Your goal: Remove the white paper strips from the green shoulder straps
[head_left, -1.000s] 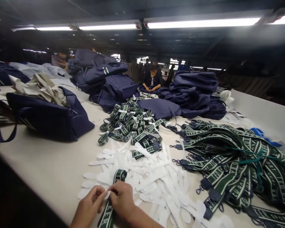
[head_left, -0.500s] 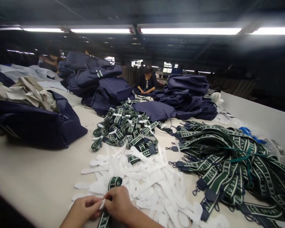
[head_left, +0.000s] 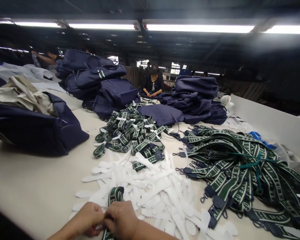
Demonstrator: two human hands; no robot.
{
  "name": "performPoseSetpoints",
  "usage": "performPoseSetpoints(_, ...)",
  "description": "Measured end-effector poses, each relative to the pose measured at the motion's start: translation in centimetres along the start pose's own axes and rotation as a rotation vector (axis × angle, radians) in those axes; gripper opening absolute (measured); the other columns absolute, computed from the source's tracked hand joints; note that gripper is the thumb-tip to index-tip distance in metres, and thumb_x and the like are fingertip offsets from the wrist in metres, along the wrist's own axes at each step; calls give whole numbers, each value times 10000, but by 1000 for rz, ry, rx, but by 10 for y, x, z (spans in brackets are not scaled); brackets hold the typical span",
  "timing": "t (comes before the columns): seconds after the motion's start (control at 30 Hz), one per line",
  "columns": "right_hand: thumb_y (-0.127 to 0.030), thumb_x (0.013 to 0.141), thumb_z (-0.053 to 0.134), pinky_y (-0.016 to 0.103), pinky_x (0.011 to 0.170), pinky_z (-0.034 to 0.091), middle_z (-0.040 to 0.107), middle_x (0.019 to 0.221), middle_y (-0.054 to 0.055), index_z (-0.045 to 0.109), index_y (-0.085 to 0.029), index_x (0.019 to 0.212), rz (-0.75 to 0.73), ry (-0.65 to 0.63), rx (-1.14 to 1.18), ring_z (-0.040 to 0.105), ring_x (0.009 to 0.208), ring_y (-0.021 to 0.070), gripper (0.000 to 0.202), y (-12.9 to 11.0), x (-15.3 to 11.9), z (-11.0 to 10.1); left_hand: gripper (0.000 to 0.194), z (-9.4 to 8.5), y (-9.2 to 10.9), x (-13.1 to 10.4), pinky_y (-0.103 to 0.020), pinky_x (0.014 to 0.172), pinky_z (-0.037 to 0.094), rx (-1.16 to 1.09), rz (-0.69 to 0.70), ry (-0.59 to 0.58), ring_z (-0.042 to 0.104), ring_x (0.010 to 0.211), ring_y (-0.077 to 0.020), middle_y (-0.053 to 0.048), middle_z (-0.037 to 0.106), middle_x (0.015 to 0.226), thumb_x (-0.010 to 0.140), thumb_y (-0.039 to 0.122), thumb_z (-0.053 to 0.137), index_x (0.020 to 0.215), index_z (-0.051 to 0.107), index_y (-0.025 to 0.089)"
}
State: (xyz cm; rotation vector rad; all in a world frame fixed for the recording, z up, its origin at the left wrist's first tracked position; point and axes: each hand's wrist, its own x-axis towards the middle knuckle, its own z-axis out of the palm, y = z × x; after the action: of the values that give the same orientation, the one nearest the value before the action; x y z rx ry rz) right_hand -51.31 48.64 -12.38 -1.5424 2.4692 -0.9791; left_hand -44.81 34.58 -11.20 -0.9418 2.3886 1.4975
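Observation:
A dark green webbing strap (head_left: 115, 194) with white lettering is folded into a bundle at the near edge of the table. My right hand (head_left: 122, 216) is closed around its middle, and the looped end sticks out beyond the knuckles. Close against it, my left hand (head_left: 90, 216) has its fingers pinched together at the strap's side. A white strip is between these fingertips, mostly hidden now. Just past both hands lies a loose heap of white toothed strips (head_left: 160, 190). Farther back is a pile of folded straps (head_left: 130, 130), several with white strips around them.
Long unfolded straps with clips (head_left: 240, 166) lie at right, tied with a green band (head_left: 257, 163). Navy bags (head_left: 195, 86) are stacked at the back; one open bag (head_left: 40, 130) stuffed with paper stands left. A person (head_left: 153, 83) sits across the table. A small fan (head_left: 225, 100) stands back right.
Both hands have shifted slightly left with the strap and drawn closer together. The white strip that showed between the fingertips is now mostly covered. The whole view has moved a little.

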Motion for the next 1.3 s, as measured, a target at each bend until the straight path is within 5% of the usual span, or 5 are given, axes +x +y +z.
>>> performPoseSetpoints(0.23, -109, 692, 769, 142, 721, 465, 742, 811, -49, 727, -231, 821, 80, 48, 269, 692, 775, 104, 182, 1, 0, -7, 26, -21, 24, -10, -313, 603, 351, 394, 327, 14, 571, 644, -256, -48, 612, 581, 531, 234, 517, 507, 513, 225)
performPoseSetpoints(0.5, -182, 716, 786, 162, 681, 464, 752, 789, -14, 780, -218, 835, 178, 49, 306, 689, 744, 121, 124, -3, 0, -15, 366, -21, -1, -10, -253, 473, 380, -8, 56, -145, 519, 416, -170, -35, 569, 432, 611, 546, 579, 543, 560, 186)
performPoseSetpoints(0.9, -238, 743, 782, 155, 651, 444, 731, 772, -65, 755, -256, 827, 66, 7, 269, 674, 733, 101, 90, -1, -5, -20, 143, -14, -4, -7, -223, 426, 258, -4, 40, -157, 431, 353, -132, -25, 546, 365, 506, 316, 583, 468, 543, 184)
performPoseSetpoints(1.07, -179, 747, 738, 168, 708, 471, 745, 825, -56, 755, -251, 859, 198, 73, 328, 680, 766, 113, 134, 3, -9, -26, 331, -15, 11, -20, -271, 581, 487, -130, 96, -220, 652, 609, -204, -48, 705, 637, 560, 471, 668, 714, 664, 179)
performPoseSetpoints(1.3, -99, 793, 671, 174, 729, 497, 735, 801, -14, 770, -212, 886, 141, 293, 452, 666, 739, 105, 176, -7, -5, -74, 317, 1, 59, -68, -289, 820, 521, 125, 630, 468, 714, 770, -227, -5, 756, 870, 765, 530, 634, 882, 722, 249)
